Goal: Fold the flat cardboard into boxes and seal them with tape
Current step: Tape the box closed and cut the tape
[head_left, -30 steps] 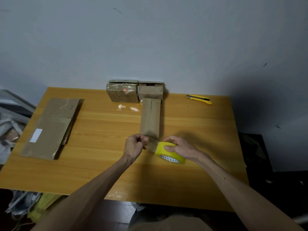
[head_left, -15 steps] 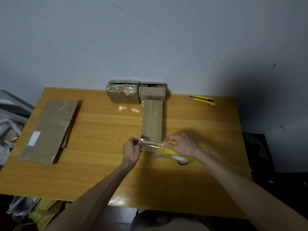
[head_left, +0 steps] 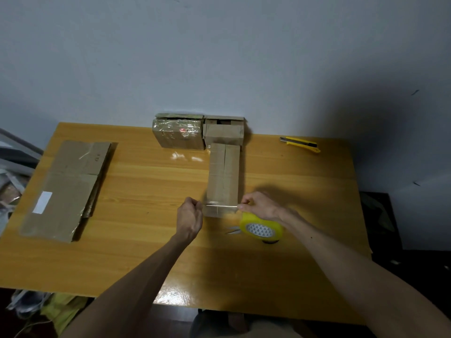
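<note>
Your left hand [head_left: 189,215] is curled, pinching the free end of the clear tape strip [head_left: 220,205] — thin, sticky and quick to wrinkle, so hold it only by its ends, taut. It spans the near end of the long brown cardboard box [head_left: 223,176] on the tabletop [head_left: 146,240] — light and hollow, so it probably slides easily. Your right hand [head_left: 261,206] grips the yellow tape roll [head_left: 261,229], fingers curled over its top.

The white label [head_left: 42,202] on the flat cardboard [head_left: 70,186] is unreadably small.
</note>
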